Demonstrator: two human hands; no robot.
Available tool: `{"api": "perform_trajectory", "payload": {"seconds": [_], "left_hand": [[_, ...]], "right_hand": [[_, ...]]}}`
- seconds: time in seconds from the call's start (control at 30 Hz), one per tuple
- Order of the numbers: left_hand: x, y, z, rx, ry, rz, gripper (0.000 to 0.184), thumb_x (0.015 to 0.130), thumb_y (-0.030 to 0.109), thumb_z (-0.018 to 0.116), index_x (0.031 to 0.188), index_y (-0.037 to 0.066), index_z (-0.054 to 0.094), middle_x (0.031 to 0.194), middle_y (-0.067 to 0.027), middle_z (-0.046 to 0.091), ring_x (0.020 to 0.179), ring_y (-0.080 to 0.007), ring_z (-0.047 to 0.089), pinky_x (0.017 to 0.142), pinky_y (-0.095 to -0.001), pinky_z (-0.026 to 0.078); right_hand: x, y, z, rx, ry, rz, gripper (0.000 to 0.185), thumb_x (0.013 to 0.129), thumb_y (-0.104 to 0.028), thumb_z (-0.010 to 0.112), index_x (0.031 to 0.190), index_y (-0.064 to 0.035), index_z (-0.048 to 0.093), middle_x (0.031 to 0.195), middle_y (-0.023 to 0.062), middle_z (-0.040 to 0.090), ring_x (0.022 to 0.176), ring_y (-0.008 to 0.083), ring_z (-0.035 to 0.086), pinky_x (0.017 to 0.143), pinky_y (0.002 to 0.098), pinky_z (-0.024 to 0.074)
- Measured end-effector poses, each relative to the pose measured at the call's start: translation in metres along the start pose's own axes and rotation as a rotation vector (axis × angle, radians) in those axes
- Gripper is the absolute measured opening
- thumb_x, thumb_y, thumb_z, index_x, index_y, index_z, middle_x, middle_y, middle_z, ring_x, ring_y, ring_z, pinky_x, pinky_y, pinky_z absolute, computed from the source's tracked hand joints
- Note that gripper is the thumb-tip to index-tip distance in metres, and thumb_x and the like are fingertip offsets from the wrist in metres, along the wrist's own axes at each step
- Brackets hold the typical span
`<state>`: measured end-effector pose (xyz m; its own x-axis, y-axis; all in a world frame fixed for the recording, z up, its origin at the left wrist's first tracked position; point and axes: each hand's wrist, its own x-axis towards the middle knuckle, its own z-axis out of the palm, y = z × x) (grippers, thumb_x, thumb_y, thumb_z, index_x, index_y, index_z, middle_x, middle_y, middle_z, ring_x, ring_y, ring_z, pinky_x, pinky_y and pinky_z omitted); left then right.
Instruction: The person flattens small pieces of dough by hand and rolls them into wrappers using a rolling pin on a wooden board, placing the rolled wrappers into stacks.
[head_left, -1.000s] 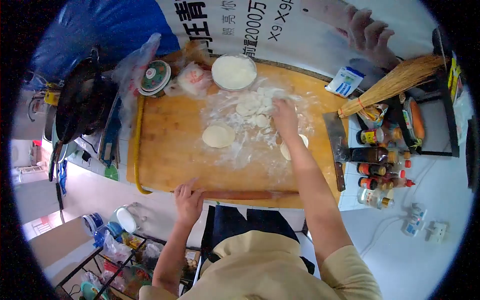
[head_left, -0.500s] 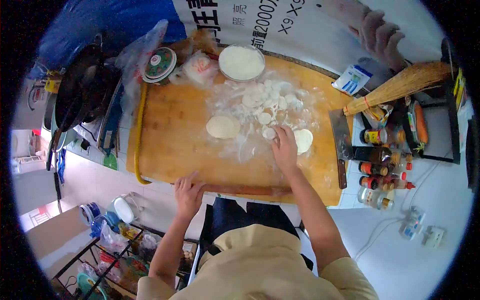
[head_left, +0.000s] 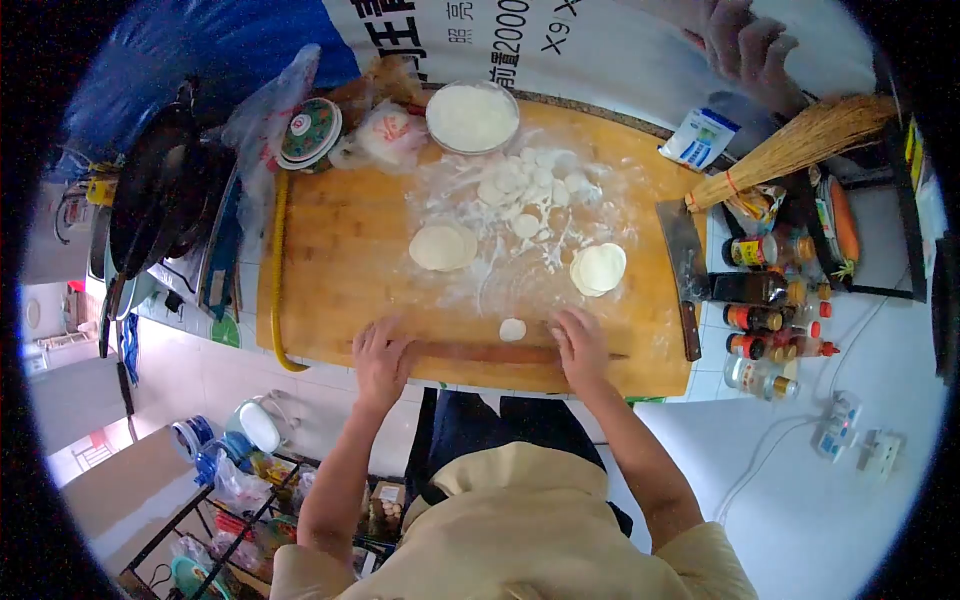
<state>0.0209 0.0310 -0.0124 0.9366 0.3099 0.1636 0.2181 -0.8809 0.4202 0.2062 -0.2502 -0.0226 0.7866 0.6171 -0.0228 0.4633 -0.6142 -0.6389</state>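
Head | drew small dough round (head_left: 512,330) from floury patch to just beyond rolling pin (head_left: 480,352) on board (head_left: 330,250) | curled left hand (head_left: 382,362) and right hand (head_left: 581,350) loosely over pin | now gripping two-handed, not one-handed

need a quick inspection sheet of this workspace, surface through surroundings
surface: wooden board, floured in places
job's things: small dough disc just beyond rolling pin; left flat rounds, right flat rounds; dough pieces clustered between, farther back
clutter: cleaver at the board's right edge; bottles beside it
hands: left hand and right hand on rolling pin, near opposite ends
cables: white cable by the sockets, right
surroundings: broom right, dark wok left
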Motion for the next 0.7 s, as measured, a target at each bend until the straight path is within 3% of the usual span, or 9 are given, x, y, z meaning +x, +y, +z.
{"api": "perform_trajectory", "payload": {"seconds": [0.03, 0.1, 0.13, 0.17, 0.23, 0.33, 0.47, 0.53, 0.7], "left_hand": [[0.007, -0.003, 0.0, 0.012, -0.038, 0.042, 0.032, 0.071, 0.009, 0.066, 0.102, 0.007, 0.065, 0.134, -0.0152, 0.049, 0.12, -0.0351, 0.047, 0.105, -0.0481, 0.032], [0.026, -0.017, 0.016, 0.009, -0.11, 0.047, 0.043, 0.072, 0.013, 0.067, 0.113, 0.006, 0.058, 0.139, -0.017, 0.044, 0.126, -0.0358, 0.042, 0.108, -0.0497, 0.028], [0.037, -0.021, 0.021, 0.006, -0.178, 0.046, 0.054, 0.073, 0.018, 0.068, 0.123, 0.005, 0.052, 0.143, -0.0187, 0.039, 0.132, -0.0366, 0.037, 0.111, -0.0513, 0.025], [0.047, -0.024, 0.025, 0.009, -0.186, 0.048, 0.054, 0.073, 0.018, 0.068, 0.123, 0.005, 0.052, 0.143, -0.0187, 0.039, 0.132, -0.0366, 0.037, 0.111, -0.0513, 0.025], [0.063, -0.021, 0.026, -0.046, -0.091, 0.059, 0.076, 0.076, 0.026, 0.069, 0.139, 0.003, 0.033, 0.147, -0.0201, 0.032, 0.138, -0.0354, 0.028, 0.113, -0.0521, 0.02], [0.055, -0.01, 0.014, 0.078, -0.253, 0.017, 0.081, 0.08, 0.032, 0.066, 0.144, 0.002, 0.026, 0.149, -0.0204, 0.03, 0.139, -0.0343, 0.027, 0.113, -0.0521, 0.019], [0.032, -0.022, 0.015, 0.105, -0.351, 0.097, 0.081, 0.085, 0.037, 0.06, 0.146, 0.001, 0.021, 0.15, -0.0204, 0.026, 0.14, -0.0348, 0.025, 0.114, -0.0513, 0.016], [0.056, -0.032, 0.03, 0.101, -0.25, -0.011, 0.078, 0.087, 0.04, 0.054, 0.146, 0.001, 0.021, 0.151, -0.0197, 0.025, 0.14, -0.0355, 0.024, 0.115, -0.0504, 0.015], [0.064, -0.024, 0.019, 0.165, -0.171, 0.077, 0.084, 0.082, 0.039, 0.059, 0.146, 0.0, 0.02, 0.152, -0.0205, 0.024, 0.141, -0.0347, 0.022, 0.115, -0.0494, 0.014]], "right_hand": [[0.001, 0.006, -0.002, 0.001, 0.001, 0.002, 0.041, 0.083, -0.015, 0.064, 0.123, -0.0097, 0.057, 0.129, 0.0146, 0.051, 0.117, 0.0351, 0.05, 0.096, 0.0454, 0.0437], [0.01, 0.016, -0.002, -0.346, 0.113, -0.163, 0.047, 0.085, -0.014, 0.061, 0.13, -0.0096, 0.05, 0.141, 0.0161, 0.041, 0.128, 0.0359, 0.041, 0.104, 0.0511, 0.0357], [0.021, 0.011, -0.008, -0.343, 0.113, -0.154, 0.047, 0.085, -0.014, 0.061, 0.13, -0.0096, 0.05, 0.141, 0.0161, 0.041, 0.128, 0.0359, 0.041, 0.104, 0.0511, 0.0357], [0.036, 0.007, -0.015, -0.409, 0.12, -0.14, 0.051, 0.085, -0.015, 0.06, 0.134, -0.0101, 0.046, 0.145, 0.0159, 0.036, 0.132, 0.036, 0.036, 0.107, 0.0536, 0.0306], [0.039, 0.004, -0.016, -0.468, 0.124, -0.107, 0.056, 0.086, -0.017, 0.06, 0.138, -0.0106, 0.041, 0.149, 0.0158, 0.031, 0.136, 0.0361, 0.031, 0.109, 0.0562, 0.0255], [0.025, 0.012, -0.013, -0.416, 0.15, -0.05, 0.057, 0.087, -0.019, 0.056, 0.141, -0.0121, 0.04, 0.15, 0.0138, 0.03, 0.137, 0.035, 0.029, 0.11, 0.0532, 0.0239], [0.008, 0.009, -0.009, -0.367, -0.081, -0.032, 0.067, 0.084, -0.024, 0.062, 0.144, -0.0136, 0.034, 0.152, 0.0128, 0.026, 0.139, 0.035, 0.025, 0.113, 0.0564, 0.0174], [0.045, 0.008, -0.018, -0.399, 0.011, -0.106, 0.068, 0.084, -0.027, 0.062, 0.144, -0.0125, 0.035, 0.153, 0.0126, 0.024, 0.141, 0.0333, 0.023, 0.114, 0.0553, 0.0152], [0.028, 0.021, -0.025, -0.294, -0.079, -0.108, 0.067, 0.085, -0.023, 0.062, 0.144, -0.0118, 0.034, 0.154, 0.011, 0.022, 0.141, 0.0318, 0.022, 0.114, 0.0547, 0.0151]]}}
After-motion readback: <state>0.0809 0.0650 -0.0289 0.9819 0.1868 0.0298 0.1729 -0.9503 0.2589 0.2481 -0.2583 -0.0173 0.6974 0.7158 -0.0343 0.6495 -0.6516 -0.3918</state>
